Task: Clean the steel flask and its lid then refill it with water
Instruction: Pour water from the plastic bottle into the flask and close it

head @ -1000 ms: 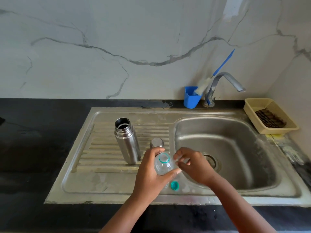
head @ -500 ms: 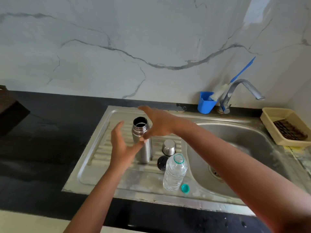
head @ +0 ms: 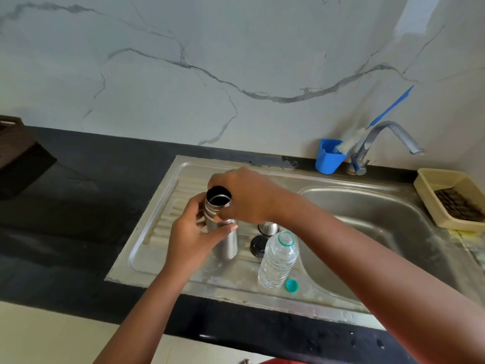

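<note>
The open steel flask [head: 227, 240] stands upright on the ribbed drainboard [head: 168, 214] of the sink. My left hand [head: 194, 237] grips its body from the left. My right hand [head: 246, 195] grips its neck from behind and the right. Right of the flask sit a steel cup lid [head: 268, 228], partly hidden by my right wrist, and a black inner stopper [head: 258, 245]. An uncapped clear plastic water bottle [head: 278, 261] stands upright near them. Its green cap [head: 291, 285] lies beside it on the sink's front rim.
The sink basin [head: 367, 227] lies to the right, with the tap [head: 378, 143] behind it. A blue cup [head: 328, 158] holding a brush stands by the tap. A yellow tray [head: 430, 195] sits at the far right. Black countertop [head: 78, 206] stretches left.
One second ago both hands were at the plastic bottle. They let it go, reached to the steel flask, and now both grip it. The view has shifted left.
</note>
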`<state>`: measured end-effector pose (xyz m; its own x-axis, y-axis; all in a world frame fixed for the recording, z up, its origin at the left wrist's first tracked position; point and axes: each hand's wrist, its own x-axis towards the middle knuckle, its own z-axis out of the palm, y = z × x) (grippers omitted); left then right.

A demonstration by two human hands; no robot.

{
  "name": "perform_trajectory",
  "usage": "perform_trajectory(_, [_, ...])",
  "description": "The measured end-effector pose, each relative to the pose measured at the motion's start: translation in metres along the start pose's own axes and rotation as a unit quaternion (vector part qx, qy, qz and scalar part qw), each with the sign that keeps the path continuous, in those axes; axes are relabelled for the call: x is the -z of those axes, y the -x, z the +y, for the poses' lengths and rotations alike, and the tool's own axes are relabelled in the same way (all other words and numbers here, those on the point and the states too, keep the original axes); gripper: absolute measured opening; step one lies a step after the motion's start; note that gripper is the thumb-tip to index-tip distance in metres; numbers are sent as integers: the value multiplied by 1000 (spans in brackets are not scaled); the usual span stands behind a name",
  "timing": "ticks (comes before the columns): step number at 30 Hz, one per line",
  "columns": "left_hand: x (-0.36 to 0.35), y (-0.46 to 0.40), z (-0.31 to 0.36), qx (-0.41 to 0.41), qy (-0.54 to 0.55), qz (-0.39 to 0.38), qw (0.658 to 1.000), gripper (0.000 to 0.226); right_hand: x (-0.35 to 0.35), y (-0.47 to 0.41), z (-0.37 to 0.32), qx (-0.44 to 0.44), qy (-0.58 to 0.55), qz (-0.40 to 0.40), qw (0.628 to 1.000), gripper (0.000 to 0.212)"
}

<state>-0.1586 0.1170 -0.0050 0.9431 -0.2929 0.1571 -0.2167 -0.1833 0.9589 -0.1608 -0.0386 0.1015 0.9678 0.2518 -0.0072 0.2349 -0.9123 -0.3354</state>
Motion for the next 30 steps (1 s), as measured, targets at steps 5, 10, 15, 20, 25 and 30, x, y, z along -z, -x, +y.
perform_trajectory(5, [9, 28, 4, 29, -29, -2, 999, 65, -9, 15, -15, 25, 0, -28, 999, 36])
perform_trajectory(10, [4, 41, -4, 34, -35, 6, 999, 68, -22, 20, -17, 20, 21, -58, 998, 33])
perform_trajectory(15, [1, 44, -7, 31, -42, 1, 999, 69, -26, 22, -13, 14, 17, -74, 997, 38])
perform_trajectory(20, [0, 43, -6, 36, -54, -9, 998, 71, -20, 26, -6, 12, 21, -81, 996, 63])
perform_trajectory(25, [-2, 44, -6, 42, -42, -11, 998, 77, 1, 65, 28, -12, -193, 178, 965, 56])
perform_trajectory(30, [-5, 44, -2, 41, -41, -9, 998, 74, -27, 119, 79, -74, -412, 134, 899, 79])
